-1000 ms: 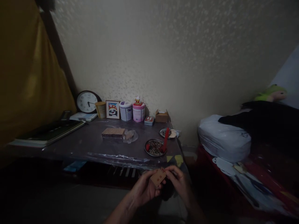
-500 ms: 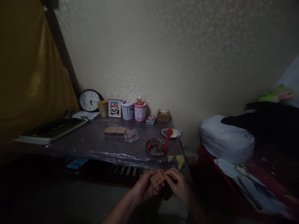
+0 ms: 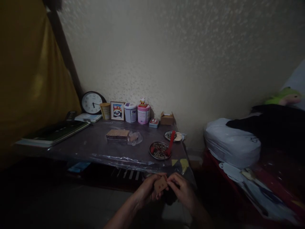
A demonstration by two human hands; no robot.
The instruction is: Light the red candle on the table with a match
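Note:
Low in front of the table, my left hand (image 3: pixel 148 190) is closed around a small brown cardboard box (image 3: pixel 160 184) with two round marks on its face. The box tilts, its upper end toward the table. My right hand (image 3: pixel 182 190) pinches the box's upper right edge between thumb and fingertips. What exactly lies under those fingertips is too dark and small to make out. Beyond the hands, on the table (image 3: pixel 133 153), stands a round metal dish (image 3: pixel 152 155) of dark and pale grains with a red spoon (image 3: pixel 172 140) in it.
A row of flat brown pieces (image 3: pixel 118 134) lies beside a clear plastic bag (image 3: pixel 137 139). Behind the dish is a second dish (image 3: pixel 168 135) with pale sticks. A clock (image 3: pixel 92 102), tubs and an open carton (image 3: pixel 166 119) line the wall. A white bag (image 3: pixel 233 143) sits right.
The small box has tipped slightly in my left hand, whose fingers have shifted around it. My right hand stays at its edge. The table things have not moved.

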